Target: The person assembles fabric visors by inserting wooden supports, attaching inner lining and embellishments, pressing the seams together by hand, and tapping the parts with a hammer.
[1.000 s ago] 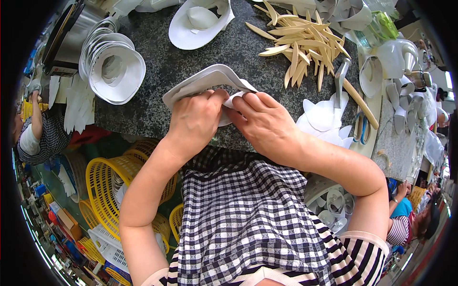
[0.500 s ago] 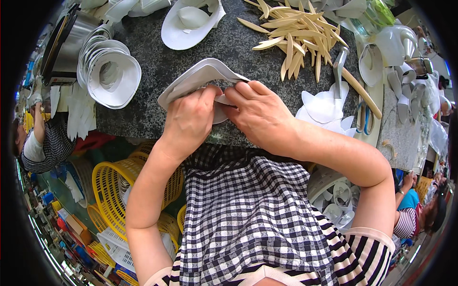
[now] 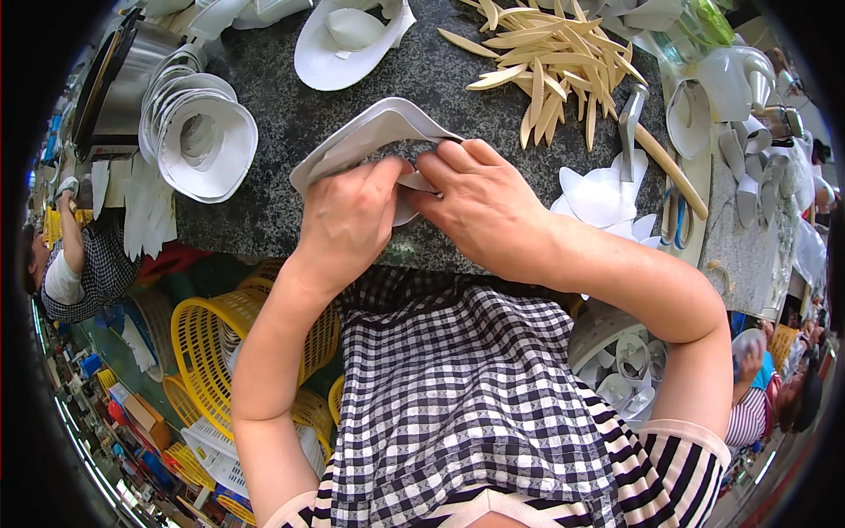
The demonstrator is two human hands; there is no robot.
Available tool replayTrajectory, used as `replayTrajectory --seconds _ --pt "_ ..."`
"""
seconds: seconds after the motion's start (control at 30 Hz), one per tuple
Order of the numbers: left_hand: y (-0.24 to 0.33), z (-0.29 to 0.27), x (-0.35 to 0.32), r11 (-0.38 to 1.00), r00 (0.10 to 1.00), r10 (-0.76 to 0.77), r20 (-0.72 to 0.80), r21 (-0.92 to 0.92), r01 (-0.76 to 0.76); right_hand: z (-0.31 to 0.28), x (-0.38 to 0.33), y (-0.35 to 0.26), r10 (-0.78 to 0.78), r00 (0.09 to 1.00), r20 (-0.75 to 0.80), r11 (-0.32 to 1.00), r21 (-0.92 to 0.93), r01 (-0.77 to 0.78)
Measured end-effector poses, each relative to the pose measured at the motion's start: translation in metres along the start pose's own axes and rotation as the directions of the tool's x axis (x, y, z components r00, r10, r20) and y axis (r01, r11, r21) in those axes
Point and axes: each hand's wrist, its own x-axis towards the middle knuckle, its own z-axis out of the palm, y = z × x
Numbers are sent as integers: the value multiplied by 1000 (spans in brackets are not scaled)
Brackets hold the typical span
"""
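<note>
White piece (image 3: 365, 134), plain-faced, pinched between both hands (image 3: 348, 216) over dark speckled tabletop (image 3: 275, 101).

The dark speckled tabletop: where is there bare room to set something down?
The tabletop has one bare patch between the stacked white shapes and the left hand, another between the held white piece and the wooden strips. Crowding sits to the right: those strips, a hammer, scissors and white cutouts.

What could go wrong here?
The white piece held in the left hand and right hand might crease or slip. The right forearm could brush the loose white cutouts out of place. The leaning white stack might topple if bumped.
</note>
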Motion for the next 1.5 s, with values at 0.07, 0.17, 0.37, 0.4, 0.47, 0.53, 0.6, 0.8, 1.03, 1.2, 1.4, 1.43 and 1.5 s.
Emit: replayTrajectory --seconds 0.07,0.17,0.37,0.4,0.47,0.53,0.6,0.8,1.03,1.2,1.4,1.43,1.5 --pt "0 0 -1 1000 1000 8 -1 14 -8 -1 0 1 1 1000 19 1000 5 -2" --pt "2 1 -4 999 1000 23 -2 31 -23 0 -2 0 2 1000 22 1000 2 -2" --pt "8 2 -7 995 998 57 23 80 -58 8 -11 1 -28 999 -41 1000 -4 28" --pt "8 3 -10 991 997 73 32 108 -76 7 -12 4 -71 996 -53 997 15 72" --pt "7 16 -21 974 985 166 -36 164 -158 -7 -16 10 -116 992 -41 990 81 119" --pt "7 33 -34 917 968 251 -14 324 -233 -16 -23 12 -163 986 -22 976 144 165" --pt "21 33 -32 900 945 324 -44 321 -294 -18 -31 8 -63 998 17 998 31 63" --pt "36 79 -50 667 965 263 -19 726 -168 8 -59 4 -83 986 144 993 -73 94" --pt "38 75 -46 587 948 309 72 771 -249 9 -50 -9 37 986 161 987 -163 -10" --pt "37 70 -44 626 934 342 107 715 -311 10 -46 -11 95 970 224 988 -136 -65" --pt "41 59 -35 537 928 351 128 784 -311 -2 -33 -4 295 924 245 953 -10 -302" --pt "41 59 -36 585 939 328 102 758 -287 -5 -31 3 259 932 251 936 173 -307" --pt "36 39 -35 991 992 120 -41 65 -117 -17 -29 13 32 966 255 989 135 -68"
